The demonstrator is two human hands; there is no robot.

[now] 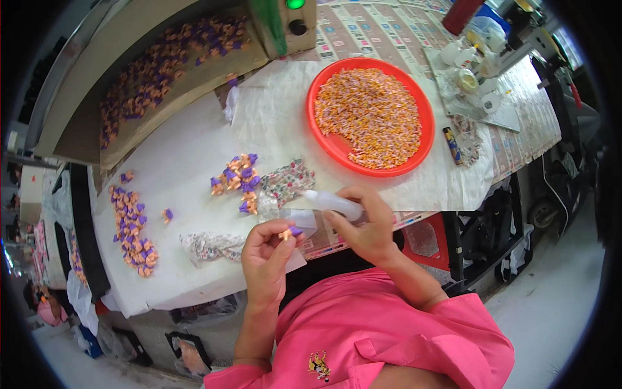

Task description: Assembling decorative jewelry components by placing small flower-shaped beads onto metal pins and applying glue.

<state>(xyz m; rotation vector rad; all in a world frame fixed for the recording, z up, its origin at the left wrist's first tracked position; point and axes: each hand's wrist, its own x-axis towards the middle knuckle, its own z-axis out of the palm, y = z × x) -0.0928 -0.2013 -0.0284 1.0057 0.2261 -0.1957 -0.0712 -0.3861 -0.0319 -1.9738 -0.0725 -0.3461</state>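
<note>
Between the thumb and fingers of my left hand (265,262) is a small purple and peach plastic figure (293,232). My right hand (369,227) grips a translucent white squeeze bottle (340,206), its nozzle pointing left, above and apart from the figure. Just beyond my left hand, a small heap of similar figures (236,174) lies on white paper beside a crumpled floral cloth (288,183). A longer group of them (133,227) spreads at the table's left. Past my right hand stands a round red tray (372,172) full of tiny orange and pink pieces.
At the far left, a metal tunnel-like machine (188,107) holds many figures on its belt. Another floral cloth (210,247) lies near the front edge. Bottles (463,57) and a jar (468,81) stand on a board at the back right, near a dark tube (451,146).
</note>
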